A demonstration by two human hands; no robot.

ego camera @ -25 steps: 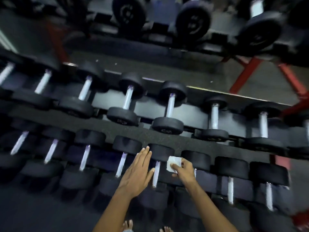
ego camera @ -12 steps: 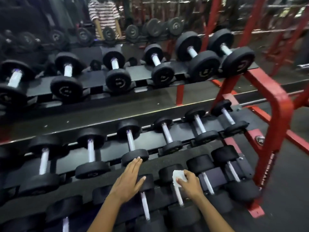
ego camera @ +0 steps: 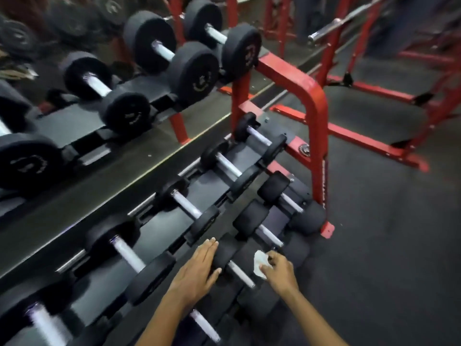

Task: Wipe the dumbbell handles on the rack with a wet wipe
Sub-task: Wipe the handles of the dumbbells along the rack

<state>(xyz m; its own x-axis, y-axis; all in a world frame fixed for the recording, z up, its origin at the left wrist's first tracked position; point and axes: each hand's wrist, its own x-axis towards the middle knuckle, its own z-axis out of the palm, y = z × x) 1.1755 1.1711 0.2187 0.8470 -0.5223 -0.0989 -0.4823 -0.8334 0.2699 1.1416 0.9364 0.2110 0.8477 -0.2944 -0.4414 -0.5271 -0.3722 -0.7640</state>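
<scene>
A red-framed rack [ego camera: 315,116] carries three tiers of black dumbbells with silver handles. My left hand [ego camera: 199,268] lies flat with straight fingers on the far head of a dumbbell in the lowest tier. That dumbbell's silver handle [ego camera: 240,274] runs between my two hands. My right hand [ego camera: 278,272] pinches a white wet wipe [ego camera: 259,264] just right of that handle, beside the neighbouring dumbbell's handle [ego camera: 269,236]. Whether the wipe touches a handle is unclear.
The rack ends at the red upright on the right, with dark rubber floor [ego camera: 386,245] beyond it. More red frames [ego camera: 374,143] and a steel barbell [ego camera: 334,27] stand at the back right. Large dumbbells [ego camera: 172,56] fill the top tier.
My view has swung right toward the rack's end. Both hands have shifted rightward along the lowest tier, the right hand still holding the wipe and the left still flat on a dumbbell head.
</scene>
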